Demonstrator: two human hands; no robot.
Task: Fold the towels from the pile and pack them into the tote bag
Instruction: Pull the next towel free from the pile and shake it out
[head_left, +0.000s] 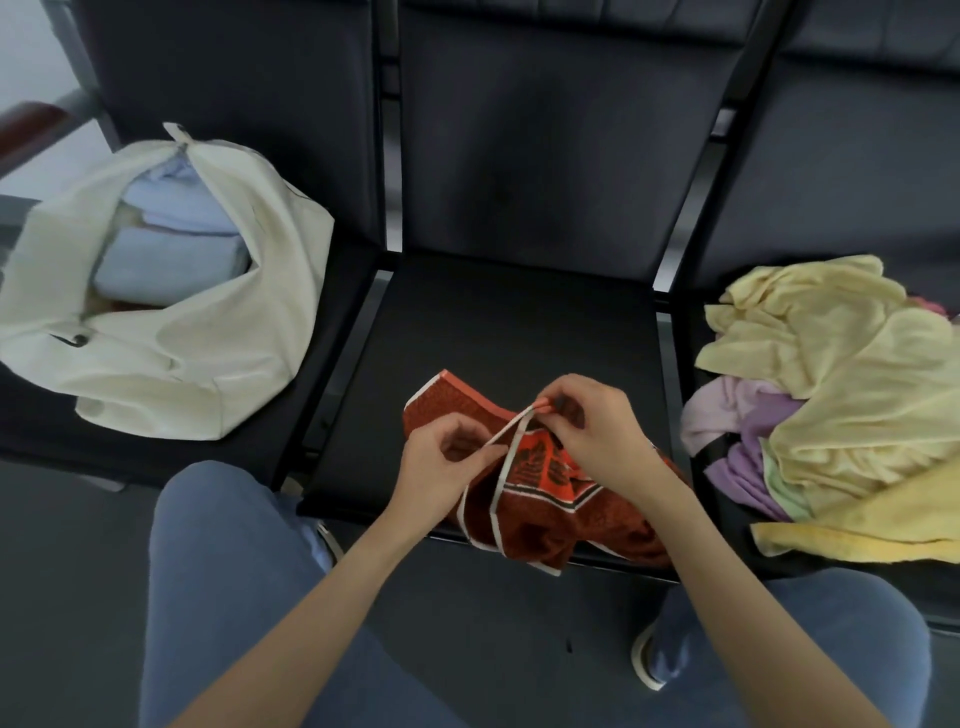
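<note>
**Red towel held by its edge over the middle seat**

A row of dark padded chairs (519, 171) with black frames fills the view, above a dark grey floor. The person's knees in blue jeans (228, 571) show at the bottom.

On the middle black seat cushion (467, 322), at its front edge, lies a crumpled red-orange patterned towel with a white border (540, 493). Part of it hangs over the front of the seat. Its long axis runs roughly from upper left to lower right, with one flat corner pointing up-left.

The left hand (441, 457) and right hand (597, 426) are close together, each pinching the towel's white border, a stretch of which is pulled taut between them.

On the left seat sits a cream fabric tote bag (208, 353), mouth open, holding folded pale blue towels (171, 260). On the right seat lies a loose pile of yellow and lilac towels (841, 395).
</note>
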